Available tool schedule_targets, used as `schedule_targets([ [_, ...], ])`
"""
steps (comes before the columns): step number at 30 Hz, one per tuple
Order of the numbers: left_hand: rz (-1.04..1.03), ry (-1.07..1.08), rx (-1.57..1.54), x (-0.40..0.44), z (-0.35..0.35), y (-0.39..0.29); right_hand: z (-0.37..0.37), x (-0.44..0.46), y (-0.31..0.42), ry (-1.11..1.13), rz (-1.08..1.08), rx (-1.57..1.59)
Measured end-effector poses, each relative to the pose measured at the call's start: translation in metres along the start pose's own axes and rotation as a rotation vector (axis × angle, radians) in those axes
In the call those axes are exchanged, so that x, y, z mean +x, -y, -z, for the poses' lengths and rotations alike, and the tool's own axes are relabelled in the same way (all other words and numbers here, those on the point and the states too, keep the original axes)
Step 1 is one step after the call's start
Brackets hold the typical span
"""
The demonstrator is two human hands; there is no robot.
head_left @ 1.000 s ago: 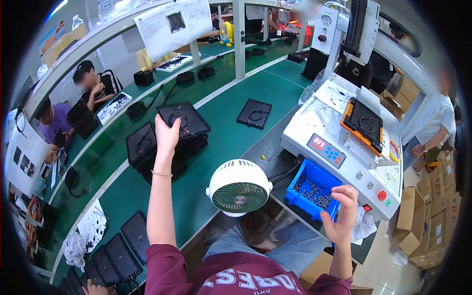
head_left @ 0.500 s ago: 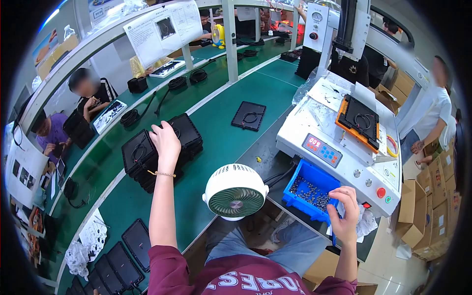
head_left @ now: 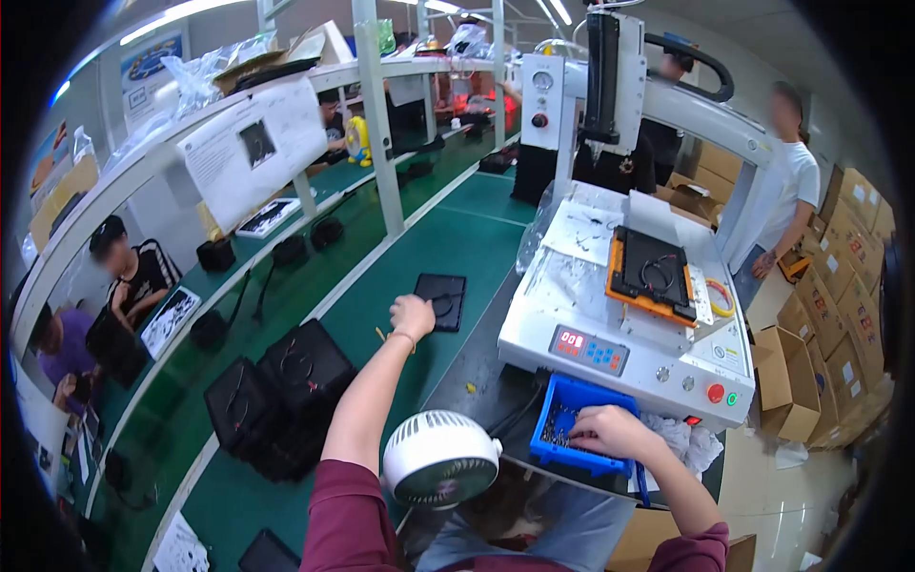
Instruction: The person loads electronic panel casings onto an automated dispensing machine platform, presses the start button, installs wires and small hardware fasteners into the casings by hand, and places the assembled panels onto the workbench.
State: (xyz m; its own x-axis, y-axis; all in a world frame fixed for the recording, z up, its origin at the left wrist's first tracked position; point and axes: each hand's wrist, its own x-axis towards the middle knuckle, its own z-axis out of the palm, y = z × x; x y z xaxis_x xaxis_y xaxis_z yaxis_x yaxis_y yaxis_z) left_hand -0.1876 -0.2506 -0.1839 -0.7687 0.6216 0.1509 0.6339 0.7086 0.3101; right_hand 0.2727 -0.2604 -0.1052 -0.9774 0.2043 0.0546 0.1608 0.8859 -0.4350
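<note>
My left hand [head_left: 414,316] is at the left edge of a flat black panel [head_left: 448,303] on the green bench, its fingers bent and partly hidden; I cannot make out a grip. My right hand [head_left: 610,431] reaches into a blue bin [head_left: 589,459] of small dark metal parts, fingertips down among them and closed together. Left of my left arm stand stacks of black panels [head_left: 305,357] with thin cables on top. On the white machine [head_left: 648,358], another black panel [head_left: 654,272] lies in an orange fixture [head_left: 650,307].
A white fan [head_left: 440,459] stands at the bench's front edge between my arms. A metal frame post [head_left: 375,124] rises ahead. Co-workers sit across the bench at left, and a person in white [head_left: 789,181] stands at right beside cardboard boxes [head_left: 783,381].
My left hand has left the stacks and moved right to the lone panel. My right hand has lowered into the blue bin. The camera view has shifted too.
</note>
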Motion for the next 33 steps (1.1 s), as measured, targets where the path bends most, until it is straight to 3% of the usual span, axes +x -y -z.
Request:
schedule_targets([
  [1, -0.012, 0.030, 0.055, -0.003, 0.007, -0.001, -0.001, 0.000, 0.002, 0.005, -0.035, 0.028],
  [4, -0.028, -0.186, 0.016, -0.012, -0.002, 0.003, 0.000, 0.002, 0.005, 0.024, -0.118, 0.142],
  [7, 0.028, -0.269, -0.089, 0.004, -0.022, 0.008, 0.003, 0.001, 0.007, -0.017, -0.176, 0.204],
  [13, 0.057, -0.141, -0.130, -0.006, -0.010, 0.000, 0.006, -0.006, 0.010, -0.208, -0.275, 0.272],
  [21, 0.297, 0.344, -0.132, 0.008, 0.019, -0.016, 0.016, -0.023, 0.033, -0.411, -0.198, 0.310],
  [24, 0.339, 0.398, -0.141, 0.010, 0.022, -0.009, 0.020, -0.030, 0.035, -0.455, -0.166, 0.259],
  [29, 0.061, 0.358, -0.158, 0.023, 0.018, 0.013, 0.019, -0.035, 0.039, -0.604, -0.169, 0.365],
  [30, 0.006, 0.224, -0.321, 0.030, 0.002, 0.030, 0.016, -0.036, 0.039, -0.645, -0.191, 0.430],
  [32, 0.193, 0.436, -0.504, -0.010, 0.062, 0.008, 0.013, -0.035, 0.038, -0.684, -0.169, 0.679],
  [33, 0.200, 0.547, -0.728, 0.009, 0.042, 0.023, 0.015, -0.034, 0.043, -0.703, -0.180, 0.801],
])
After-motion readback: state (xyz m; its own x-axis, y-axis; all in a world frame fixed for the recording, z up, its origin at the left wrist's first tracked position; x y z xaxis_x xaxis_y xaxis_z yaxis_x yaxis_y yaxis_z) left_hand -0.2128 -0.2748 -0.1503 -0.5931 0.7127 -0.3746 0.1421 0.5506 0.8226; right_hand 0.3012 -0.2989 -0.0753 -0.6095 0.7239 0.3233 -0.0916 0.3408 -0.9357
